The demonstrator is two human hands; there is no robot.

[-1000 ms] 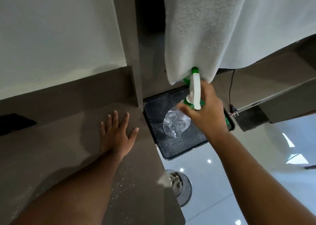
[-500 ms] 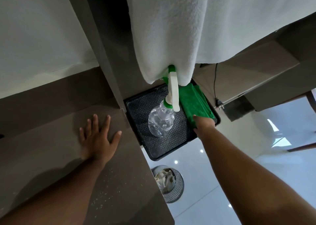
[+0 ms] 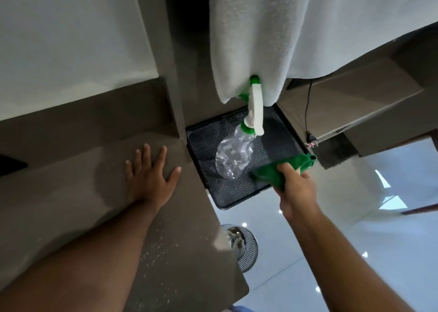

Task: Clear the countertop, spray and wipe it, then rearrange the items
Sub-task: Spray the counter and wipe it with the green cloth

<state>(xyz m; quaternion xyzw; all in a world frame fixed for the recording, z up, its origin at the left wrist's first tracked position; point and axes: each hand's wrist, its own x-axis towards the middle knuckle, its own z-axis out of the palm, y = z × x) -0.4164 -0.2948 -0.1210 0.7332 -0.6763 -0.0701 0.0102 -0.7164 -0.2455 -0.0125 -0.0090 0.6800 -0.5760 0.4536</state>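
My left hand [image 3: 151, 176] lies flat and spread on the brown countertop [image 3: 71, 193], holding nothing. My right hand [image 3: 296, 188] grips a green cloth [image 3: 275, 174], lifted at the near right corner of the black tray [image 3: 227, 193]. A clear spray bottle [image 3: 234, 155] with a white and green trigger head [image 3: 255, 107] stands on the tray, just left of the cloth. The nozzle tip touches a hanging white towel [image 3: 296, 31].
The countertop near my left forearm is wet with small droplets [image 3: 161, 247]. A metal mesh bin [image 3: 244, 245] sits on the glossy white floor below the counter edge. A black cable [image 3: 308, 107] runs down to a lower shelf at the right. A dark object [image 3: 9, 164] lies at the far left.
My right hand let go of the spray bottle, which now stands on the tray, reached to the green cloth and picked it up, pulling it toward me. The left hand stays flat.
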